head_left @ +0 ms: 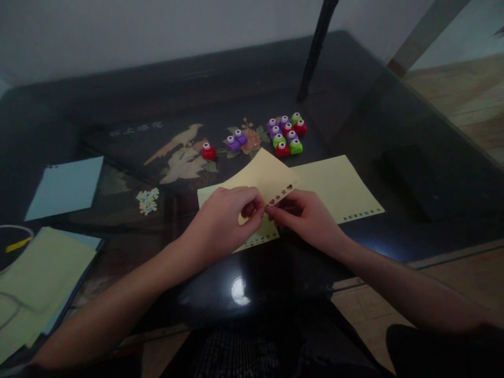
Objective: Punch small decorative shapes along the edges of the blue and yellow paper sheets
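The yellow sheet rises between the hands; its punched edge slants from the fingers up and away to the right. The right hand has thumb and finger clamped on the near corner; the left hand has fingertips together there, seemingly pinching it too. Another sheet lies right, paper cutouts left, and punches beyond on the desk; nothing blocks the corner.

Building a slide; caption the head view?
Left hand and right hand meet at a punched yellow sheet, colourful craft punches beyond.
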Tool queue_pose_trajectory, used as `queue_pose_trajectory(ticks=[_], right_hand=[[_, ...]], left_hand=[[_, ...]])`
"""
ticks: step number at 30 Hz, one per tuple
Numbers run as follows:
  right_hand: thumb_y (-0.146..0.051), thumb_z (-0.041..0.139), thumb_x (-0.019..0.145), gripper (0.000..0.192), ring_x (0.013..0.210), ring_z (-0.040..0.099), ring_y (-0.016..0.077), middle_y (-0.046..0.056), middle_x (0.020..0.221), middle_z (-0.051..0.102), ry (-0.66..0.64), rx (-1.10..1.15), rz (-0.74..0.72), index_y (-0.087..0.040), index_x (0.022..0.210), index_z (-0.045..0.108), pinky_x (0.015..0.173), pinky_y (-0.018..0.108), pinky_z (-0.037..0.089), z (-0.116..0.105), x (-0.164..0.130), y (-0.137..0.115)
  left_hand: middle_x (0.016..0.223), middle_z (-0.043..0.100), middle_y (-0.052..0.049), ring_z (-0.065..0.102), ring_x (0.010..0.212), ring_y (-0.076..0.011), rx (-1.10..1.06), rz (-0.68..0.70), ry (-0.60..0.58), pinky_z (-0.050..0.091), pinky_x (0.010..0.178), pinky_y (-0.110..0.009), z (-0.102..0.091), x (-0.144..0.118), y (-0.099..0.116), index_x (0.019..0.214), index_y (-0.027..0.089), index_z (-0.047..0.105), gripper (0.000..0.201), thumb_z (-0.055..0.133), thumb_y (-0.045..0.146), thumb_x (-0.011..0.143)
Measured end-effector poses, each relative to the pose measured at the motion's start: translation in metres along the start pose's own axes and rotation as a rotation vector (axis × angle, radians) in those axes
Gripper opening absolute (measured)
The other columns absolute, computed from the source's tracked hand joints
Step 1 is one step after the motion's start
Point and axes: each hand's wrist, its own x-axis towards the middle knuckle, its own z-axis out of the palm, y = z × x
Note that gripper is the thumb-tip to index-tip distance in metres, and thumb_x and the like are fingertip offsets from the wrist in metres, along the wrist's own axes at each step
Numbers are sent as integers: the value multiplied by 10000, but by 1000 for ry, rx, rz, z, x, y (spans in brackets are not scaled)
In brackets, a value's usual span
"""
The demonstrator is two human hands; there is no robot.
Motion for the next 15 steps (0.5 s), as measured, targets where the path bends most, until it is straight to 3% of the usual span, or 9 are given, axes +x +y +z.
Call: queue_pose_trajectory(ticks=[15], right_hand=[[-345, 730, 734, 204, 518, 532, 85, -20, 620, 611, -51, 191, 100, -166, 745, 633, 500, 235, 435, -2, -1, -1]], left_hand=[[622, 550, 37, 519, 588, -113, -96, 25, 51, 390, 589, -244, 1, 1, 3, 724, 179, 568, 108, 529, 141, 818]])
